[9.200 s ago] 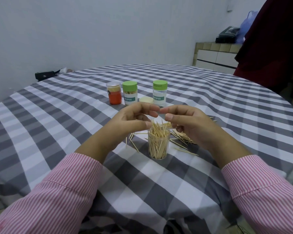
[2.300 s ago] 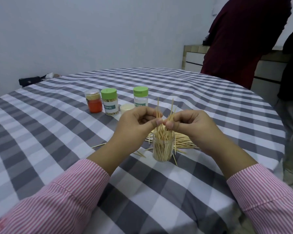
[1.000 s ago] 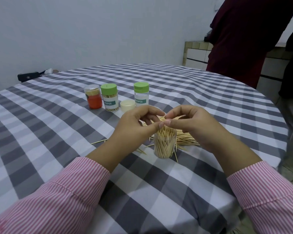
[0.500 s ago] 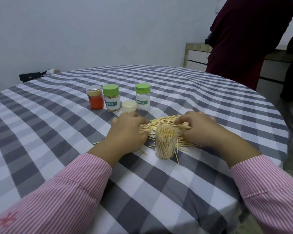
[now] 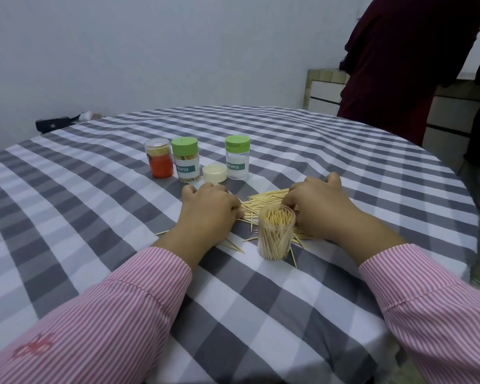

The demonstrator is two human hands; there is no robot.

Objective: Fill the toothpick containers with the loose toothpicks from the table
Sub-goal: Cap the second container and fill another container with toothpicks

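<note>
A clear open container [image 5: 275, 236], packed with upright toothpicks, stands on the checked tablecloth [image 5: 94, 217] between my wrists. Just behind it lies a pile of loose toothpicks [image 5: 263, 199]. My left hand [image 5: 208, 214] sits palm down at the pile's left end, fingers curled onto the sticks. My right hand [image 5: 319, 206] covers the right end the same way, fingertips hidden under it. Further back stand two green-lidded toothpick containers [image 5: 185, 159] [image 5: 236, 156].
An orange-filled jar [image 5: 158, 157] stands left of the green-lidded ones, and a cream lid [image 5: 214, 173] lies between them. Stray toothpicks [image 5: 234, 246] lie near the open container. A person in dark red [image 5: 399, 65] stands at the table's far right edge.
Both hands have dropped from above the container's mouth to the loose pile behind it. They now hold the pile's two ends. The container looks fuller than before.
</note>
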